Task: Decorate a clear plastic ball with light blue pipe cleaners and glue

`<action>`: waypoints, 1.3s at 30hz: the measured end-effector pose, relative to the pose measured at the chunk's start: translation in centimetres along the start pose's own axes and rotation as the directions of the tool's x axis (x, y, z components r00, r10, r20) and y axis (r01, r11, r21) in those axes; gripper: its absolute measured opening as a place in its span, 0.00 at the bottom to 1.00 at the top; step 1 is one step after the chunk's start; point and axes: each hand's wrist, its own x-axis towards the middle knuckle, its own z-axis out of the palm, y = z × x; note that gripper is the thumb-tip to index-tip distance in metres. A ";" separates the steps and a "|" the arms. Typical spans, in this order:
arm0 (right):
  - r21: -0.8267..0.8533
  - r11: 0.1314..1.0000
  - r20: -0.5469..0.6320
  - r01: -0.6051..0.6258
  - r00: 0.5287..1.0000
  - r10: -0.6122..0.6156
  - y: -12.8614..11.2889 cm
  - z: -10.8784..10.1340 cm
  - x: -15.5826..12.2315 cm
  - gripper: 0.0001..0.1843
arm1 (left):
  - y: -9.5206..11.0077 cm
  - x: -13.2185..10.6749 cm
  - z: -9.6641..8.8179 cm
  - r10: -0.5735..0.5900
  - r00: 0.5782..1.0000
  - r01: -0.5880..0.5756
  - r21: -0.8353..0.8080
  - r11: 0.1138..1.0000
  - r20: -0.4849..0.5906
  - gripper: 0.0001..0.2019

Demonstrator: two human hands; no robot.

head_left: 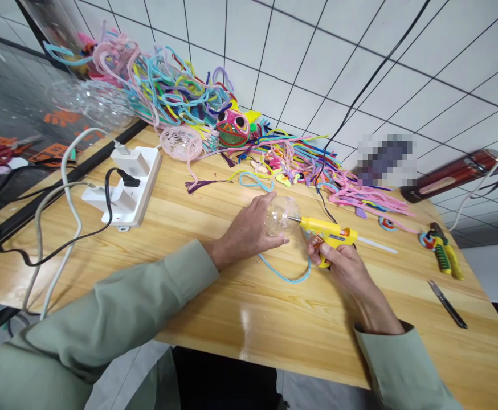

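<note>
Over glossy pine table (240,319), left hand (249,230) cups clear ball (281,216), right hand (343,265) grips yellow glue gun (328,232).

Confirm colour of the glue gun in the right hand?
Yellow glue gun, right hand; head view.

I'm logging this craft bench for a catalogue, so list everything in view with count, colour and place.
table: one, light wood, fills the view
power strip: one, white, plugs in it, left side
pipe cleaners: a large pile, many colours, far edge
frog-like figure: one, pink and green, amid the pile
clear ball: one, transparent, centre
glue gun: one, yellow, nozzle at the ball
blue pipe cleaner: one, looped below the ball
pliers: one, green and yellow handles, right side
dark slim tool: one, near right edge
left hand: holds the ball
right hand: grips the glue gun
</note>
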 end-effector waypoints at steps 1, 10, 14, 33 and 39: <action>0.009 1.000 -0.009 -0.001 1.000 0.001 0.0 0.0 0.0 0.23 | 0.0 0.0 0.0 0.001 1.000 -0.001 0.001 1.000 0.000 0.51; -0.015 1.000 0.034 0.003 0.999 -0.002 0.1 0.0 -0.1 0.23 | 0.0 0.0 0.0 0.000 1.000 0.000 -0.002 1.000 -0.003 0.51; -0.018 1.000 0.011 0.005 1.000 -0.004 0.0 -0.2 -0.2 0.23 | 0.0 0.0 0.1 -0.012 1.000 0.012 -0.010 1.000 -0.007 0.51; -0.045 0.999 0.060 0.005 0.998 -0.002 0.2 0.0 -0.2 0.22 | 0.0 0.0 0.0 -0.013 1.000 0.013 -0.003 1.000 -0.005 0.51; -0.003 1.000 0.016 0.019 1.000 -0.019 0.0 -0.4 -0.3 0.21 | 0.0 0.1 0.0 -0.009 1.000 0.009 0.003 1.000 0.000 0.51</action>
